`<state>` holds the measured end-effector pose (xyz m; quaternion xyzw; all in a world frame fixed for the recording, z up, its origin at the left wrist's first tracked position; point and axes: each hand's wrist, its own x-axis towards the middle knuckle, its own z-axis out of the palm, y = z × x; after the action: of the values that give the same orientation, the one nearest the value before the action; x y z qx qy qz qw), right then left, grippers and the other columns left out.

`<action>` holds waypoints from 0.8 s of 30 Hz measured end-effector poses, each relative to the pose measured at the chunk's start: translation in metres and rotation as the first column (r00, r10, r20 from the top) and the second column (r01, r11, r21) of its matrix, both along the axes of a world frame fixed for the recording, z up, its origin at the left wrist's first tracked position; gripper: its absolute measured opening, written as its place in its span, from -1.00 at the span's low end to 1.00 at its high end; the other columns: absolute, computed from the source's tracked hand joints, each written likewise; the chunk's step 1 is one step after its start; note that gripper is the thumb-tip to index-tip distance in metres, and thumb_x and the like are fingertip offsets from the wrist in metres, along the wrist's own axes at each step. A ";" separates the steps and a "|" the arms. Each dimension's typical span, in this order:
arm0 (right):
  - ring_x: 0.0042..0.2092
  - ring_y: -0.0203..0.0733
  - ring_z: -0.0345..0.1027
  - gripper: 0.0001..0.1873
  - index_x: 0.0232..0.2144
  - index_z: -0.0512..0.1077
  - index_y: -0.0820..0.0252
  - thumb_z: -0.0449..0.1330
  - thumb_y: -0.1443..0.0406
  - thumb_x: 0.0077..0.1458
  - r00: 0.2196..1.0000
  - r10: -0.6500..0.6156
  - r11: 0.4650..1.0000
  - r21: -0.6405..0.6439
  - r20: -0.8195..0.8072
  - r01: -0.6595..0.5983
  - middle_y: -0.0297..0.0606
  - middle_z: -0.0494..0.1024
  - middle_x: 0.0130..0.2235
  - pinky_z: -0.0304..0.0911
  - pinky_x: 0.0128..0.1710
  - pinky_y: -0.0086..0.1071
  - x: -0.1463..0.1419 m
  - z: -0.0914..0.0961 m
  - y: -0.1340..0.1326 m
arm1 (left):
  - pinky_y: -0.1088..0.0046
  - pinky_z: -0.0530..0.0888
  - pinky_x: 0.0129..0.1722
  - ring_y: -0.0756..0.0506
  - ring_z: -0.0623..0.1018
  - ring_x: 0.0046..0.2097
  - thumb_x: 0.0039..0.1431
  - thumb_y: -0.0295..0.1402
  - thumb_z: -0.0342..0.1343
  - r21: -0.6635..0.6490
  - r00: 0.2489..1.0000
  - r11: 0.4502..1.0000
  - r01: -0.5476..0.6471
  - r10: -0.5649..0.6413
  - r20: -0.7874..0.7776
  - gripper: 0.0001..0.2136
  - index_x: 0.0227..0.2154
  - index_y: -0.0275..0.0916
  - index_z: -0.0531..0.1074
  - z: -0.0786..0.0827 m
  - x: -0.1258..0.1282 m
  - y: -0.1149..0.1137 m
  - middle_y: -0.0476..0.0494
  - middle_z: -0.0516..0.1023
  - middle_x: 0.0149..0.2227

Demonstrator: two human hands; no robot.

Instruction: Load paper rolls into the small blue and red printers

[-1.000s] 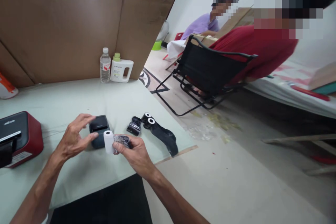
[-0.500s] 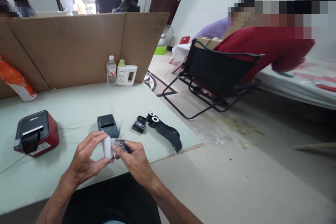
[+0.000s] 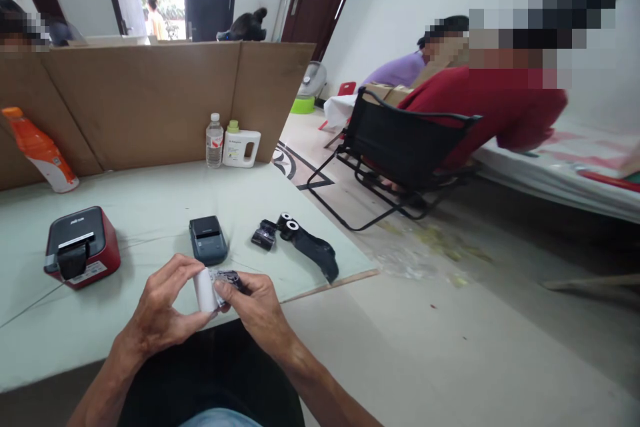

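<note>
My left hand grips a small white roll by its two ends, between the fingertips above and the thumb below. Against the roll's right side, my right hand pinches a dark, patterned, shiny piece with thumb and fingers; whether it is a wrapper or part of the roll I cannot tell. Both hands are over the table's front edge. Just beyond them lies a small dark portable printer. A black handheld device with two white rings rests to the right, beside a small dark shiny packet.
A red and black label printer stands at left on the pale green table. Along the cardboard screen are an orange bottle, a water bottle and a white jug. A person in red sits on a black chair.
The view has shifted slightly, so the table items appear a little to one side. Both hands keep their hold, and the white roll is turned slightly, showing more of its side.
</note>
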<state>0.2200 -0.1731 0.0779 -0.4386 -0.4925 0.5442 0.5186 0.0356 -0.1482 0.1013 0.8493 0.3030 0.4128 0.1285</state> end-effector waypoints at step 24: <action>-0.45 -0.22 0.33 -0.50 -0.50 0.60 0.25 0.50 -0.09 -0.13 0.959 -0.272 0.948 -0.191 -0.078 0.253 -0.26 0.53 -0.51 0.30 -0.43 -0.33 0.049 -0.063 0.034 | -0.06 0.35 0.30 -0.33 0.42 0.32 0.14 -0.05 0.31 -0.366 0.947 0.930 -0.007 -0.111 -0.300 -0.39 0.23 -0.13 0.43 -0.035 -0.022 0.153 -0.35 0.43 0.29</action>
<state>0.2689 -0.1386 0.0145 -0.5163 -0.3515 0.5341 0.5697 0.0136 0.0046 0.0666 0.8737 0.3677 0.2049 0.2439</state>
